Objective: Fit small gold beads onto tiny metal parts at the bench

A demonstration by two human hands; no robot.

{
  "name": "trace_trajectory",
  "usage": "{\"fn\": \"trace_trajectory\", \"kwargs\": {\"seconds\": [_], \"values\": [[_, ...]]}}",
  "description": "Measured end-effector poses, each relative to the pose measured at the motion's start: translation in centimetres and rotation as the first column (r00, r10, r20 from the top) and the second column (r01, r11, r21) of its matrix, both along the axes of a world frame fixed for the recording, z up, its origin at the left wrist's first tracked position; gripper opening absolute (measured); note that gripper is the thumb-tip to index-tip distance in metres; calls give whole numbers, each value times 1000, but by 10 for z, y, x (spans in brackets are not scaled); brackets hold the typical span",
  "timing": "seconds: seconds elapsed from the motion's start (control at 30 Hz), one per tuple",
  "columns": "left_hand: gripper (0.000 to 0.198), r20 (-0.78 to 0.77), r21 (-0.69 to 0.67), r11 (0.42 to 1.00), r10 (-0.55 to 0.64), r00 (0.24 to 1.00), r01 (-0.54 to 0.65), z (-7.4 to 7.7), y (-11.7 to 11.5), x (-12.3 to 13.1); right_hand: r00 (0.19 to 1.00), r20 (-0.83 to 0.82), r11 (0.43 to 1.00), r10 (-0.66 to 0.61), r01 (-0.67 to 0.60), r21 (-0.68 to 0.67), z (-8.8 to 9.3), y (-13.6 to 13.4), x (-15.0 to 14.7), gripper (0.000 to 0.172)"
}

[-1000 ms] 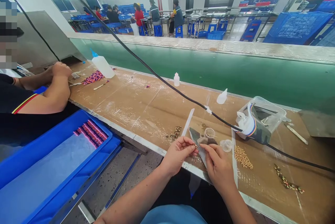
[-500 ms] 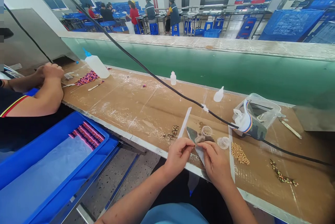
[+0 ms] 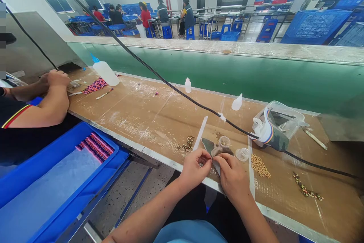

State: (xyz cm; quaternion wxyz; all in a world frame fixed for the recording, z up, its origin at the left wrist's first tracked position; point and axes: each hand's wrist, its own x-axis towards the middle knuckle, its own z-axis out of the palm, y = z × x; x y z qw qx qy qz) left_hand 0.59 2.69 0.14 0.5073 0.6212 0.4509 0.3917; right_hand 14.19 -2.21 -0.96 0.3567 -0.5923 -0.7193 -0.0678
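Note:
My left hand [image 3: 196, 167] and my right hand [image 3: 231, 173] meet fingertip to fingertip over the front edge of the bench, both pinched. Whatever they pinch is tiny and dark, mostly covered by the fingers. Beneath and behind them lies a camouflage cloth [image 3: 209, 145]. Just past the fingers stands a small round clear tub [image 3: 224, 142], with another clear round dish [image 3: 242, 154] to its right. Tan beads [image 3: 260, 166] are heaped right of my right hand. Small dark patterned pieces [image 3: 188, 143] lie left of the cloth, and a line of similar pieces [image 3: 307, 190] lies at far right.
A black cable [image 3: 159, 75] crosses above the bench. Two small white bottles [image 3: 188, 85] stand at the back; a clear plastic box [image 3: 294, 121] is at right. At left, a co-worker's arm [image 3: 48, 102] rests by a large bottle [image 3: 106, 72]. A blue tray [image 3: 110, 140] sits below.
My fingers have shifted slightly around the tiny piece, the left fingers curling more and the right hand turning a little. The objects on the bench stay in place.

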Motion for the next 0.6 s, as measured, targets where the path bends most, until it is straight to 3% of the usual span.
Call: {"fn": "trace_trajectory", "kwargs": {"seconds": [0.17, 0.37, 0.6], "values": [[5, 26, -126, 992, 16, 1000, -13, 4, 2, 1, 998, 64, 1000, -15, 14, 18, -3, 0, 0, 31], [7, 27, -159, 987, 22, 999, -17, 5, 3, 1, 992, 121, 998, -45, 40, 43, -1, 1, -1, 33], [9, 94, -235, 972, 1, 996, 21, 6, 3, 1, 996, 74, 998, -53, 51, 31, -2, 3, 0, 32]]}}
